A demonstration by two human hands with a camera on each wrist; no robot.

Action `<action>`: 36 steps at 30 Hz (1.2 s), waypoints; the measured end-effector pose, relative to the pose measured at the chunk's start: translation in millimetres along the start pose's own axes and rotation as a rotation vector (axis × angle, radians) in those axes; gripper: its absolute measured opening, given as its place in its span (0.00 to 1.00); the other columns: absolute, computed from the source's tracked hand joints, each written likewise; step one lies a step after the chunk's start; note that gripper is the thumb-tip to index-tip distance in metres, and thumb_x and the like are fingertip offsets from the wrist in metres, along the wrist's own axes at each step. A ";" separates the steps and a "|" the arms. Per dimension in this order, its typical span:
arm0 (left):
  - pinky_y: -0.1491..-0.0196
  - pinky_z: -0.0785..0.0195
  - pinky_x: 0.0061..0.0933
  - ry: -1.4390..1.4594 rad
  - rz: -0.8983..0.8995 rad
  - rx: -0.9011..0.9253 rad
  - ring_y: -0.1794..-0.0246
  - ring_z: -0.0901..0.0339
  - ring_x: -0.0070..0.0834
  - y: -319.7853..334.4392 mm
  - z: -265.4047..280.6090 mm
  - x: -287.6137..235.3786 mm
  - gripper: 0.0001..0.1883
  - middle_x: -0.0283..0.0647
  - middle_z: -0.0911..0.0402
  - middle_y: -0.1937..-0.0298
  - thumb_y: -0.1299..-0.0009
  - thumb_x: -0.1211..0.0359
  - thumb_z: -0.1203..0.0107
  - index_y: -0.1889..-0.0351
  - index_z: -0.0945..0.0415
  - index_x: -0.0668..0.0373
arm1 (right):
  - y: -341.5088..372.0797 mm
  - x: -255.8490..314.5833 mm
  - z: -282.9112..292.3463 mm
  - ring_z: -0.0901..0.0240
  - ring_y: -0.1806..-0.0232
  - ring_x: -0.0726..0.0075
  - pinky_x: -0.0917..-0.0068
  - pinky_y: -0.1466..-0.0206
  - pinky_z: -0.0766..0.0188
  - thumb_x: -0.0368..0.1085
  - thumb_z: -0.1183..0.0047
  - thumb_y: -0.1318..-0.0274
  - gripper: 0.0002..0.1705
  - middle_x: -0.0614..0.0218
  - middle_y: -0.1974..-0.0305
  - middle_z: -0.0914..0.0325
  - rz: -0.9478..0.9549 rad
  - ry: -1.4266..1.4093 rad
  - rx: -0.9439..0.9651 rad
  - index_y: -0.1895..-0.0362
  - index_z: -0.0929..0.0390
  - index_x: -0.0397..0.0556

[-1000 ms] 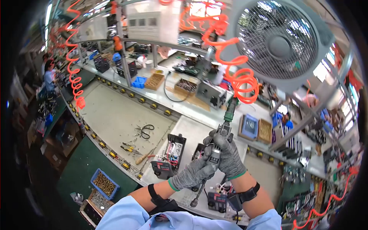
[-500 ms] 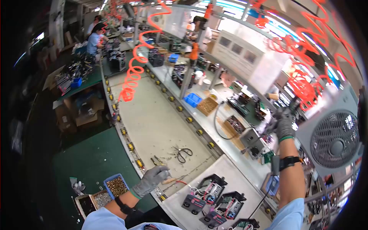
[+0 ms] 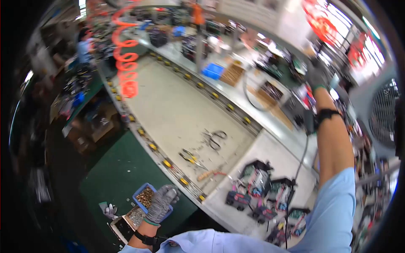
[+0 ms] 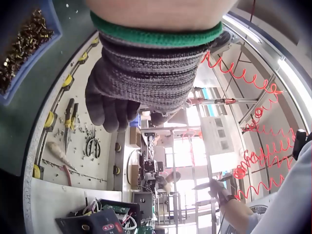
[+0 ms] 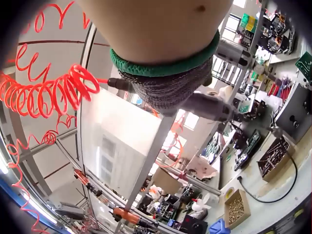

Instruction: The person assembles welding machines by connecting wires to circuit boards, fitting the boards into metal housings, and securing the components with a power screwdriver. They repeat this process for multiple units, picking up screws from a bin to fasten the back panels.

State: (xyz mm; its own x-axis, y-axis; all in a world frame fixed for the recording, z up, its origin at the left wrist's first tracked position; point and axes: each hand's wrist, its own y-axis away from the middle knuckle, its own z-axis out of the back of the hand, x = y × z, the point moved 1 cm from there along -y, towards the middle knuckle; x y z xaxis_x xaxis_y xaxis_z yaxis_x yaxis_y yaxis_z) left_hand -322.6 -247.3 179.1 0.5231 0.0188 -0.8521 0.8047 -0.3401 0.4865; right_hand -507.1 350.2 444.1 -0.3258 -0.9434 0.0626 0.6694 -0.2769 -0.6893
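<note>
My left hand [image 3: 159, 204], in a grey knit glove, hangs over the edge of a blue bin [image 3: 141, 195] of small brass-coloured screws, fingers loosely bent and holding nothing visible. In the left wrist view the gloved fingers [image 4: 109, 111] point down, with the bin off to one side. My right hand [image 3: 318, 75] is raised at the far right, arm stretched out. It grips an air screwdriver [image 5: 207, 106], whose grey body shows beyond the glove in the right wrist view; most of the fingers are hidden there. Opened black units [image 3: 255, 179] with wiring stand on the white bench.
Scissors [image 3: 217, 140], yellow-handled pliers [image 3: 190, 157] and a wooden-handled tool [image 3: 206, 174] lie on the pale conveyor surface. A box of clear small parts [image 3: 136, 216] adjoins the blue bin. A red coiled hose [image 3: 126, 63] hangs ahead; a fan [image 3: 384, 111] stands right.
Both hands were together on the screwdriver a second ago. The left hand has since let go and swung left to the screw bin; the right has risen to the far right with the tool.
</note>
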 end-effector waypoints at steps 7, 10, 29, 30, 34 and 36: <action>0.55 0.24 0.24 -0.273 -0.055 0.277 0.60 0.20 0.22 -22.4 -94.9 7.8 0.16 0.37 0.17 0.58 0.24 0.58 0.42 0.49 0.22 0.61 | 149.9 -51.1 79.2 0.19 0.55 0.46 0.55 0.49 0.24 0.45 0.42 0.39 0.20 0.48 0.59 0.18 0.201 -0.299 0.180 0.49 0.22 0.44; 0.51 0.24 0.27 -0.306 0.011 0.422 0.58 0.20 0.23 -15.6 -153.5 6.7 0.16 0.38 0.18 0.57 0.24 0.60 0.42 0.47 0.22 0.62 | 269.7 -81.3 143.2 0.20 0.60 0.47 0.56 0.53 0.24 0.46 0.38 0.40 0.20 0.53 0.60 0.18 0.124 -0.353 0.328 0.49 0.21 0.47; 0.38 0.37 0.72 -0.415 1.363 0.545 0.36 0.32 0.66 45.3 -404.5 253.3 0.59 0.64 0.40 0.28 0.45 0.23 0.42 0.29 0.39 0.60 | 844.3 -214.6 199.3 0.31 0.80 0.73 0.69 0.79 0.34 0.48 0.41 0.39 0.15 0.73 0.77 0.25 -1.975 -1.239 0.442 0.69 0.18 0.51; 0.38 0.37 0.72 -0.426 1.366 0.526 0.36 0.32 0.66 52.4 -408.3 257.2 0.59 0.64 0.40 0.28 0.45 0.23 0.42 0.29 0.39 0.60 | 849.4 -215.3 197.2 0.31 0.80 0.73 0.69 0.79 0.34 0.48 0.41 0.39 0.15 0.73 0.77 0.25 -1.986 -1.257 0.445 0.69 0.18 0.51; 0.41 0.32 0.66 -0.379 1.188 0.598 0.39 0.29 0.58 86.1 -442.7 261.1 0.52 0.53 0.31 0.40 0.46 0.28 0.36 0.33 0.32 0.55 | 832.3 -215.3 211.7 0.35 0.83 0.76 0.74 0.81 0.39 0.40 0.44 0.40 0.09 0.74 0.77 0.26 -2.101 -1.375 0.288 0.64 0.18 0.49; 0.50 0.24 0.60 -0.454 0.916 0.459 0.48 0.22 0.48 94.5 -434.3 268.6 0.41 0.46 0.27 0.46 0.44 0.34 0.32 0.43 0.28 0.52 | 829.5 -210.9 231.1 0.37 0.83 0.79 0.78 0.81 0.40 0.34 0.45 0.40 0.08 0.73 0.76 0.25 -2.004 -1.326 -0.081 0.57 0.19 0.49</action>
State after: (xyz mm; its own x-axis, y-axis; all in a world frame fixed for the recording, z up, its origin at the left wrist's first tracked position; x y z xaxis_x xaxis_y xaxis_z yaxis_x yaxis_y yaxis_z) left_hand 15.8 134.0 80.0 0.6382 -0.7296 -0.2458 -0.0607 -0.3659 0.9287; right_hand 271.2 277.2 25.9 0.1673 0.7661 0.6205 0.1847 -0.6426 0.7436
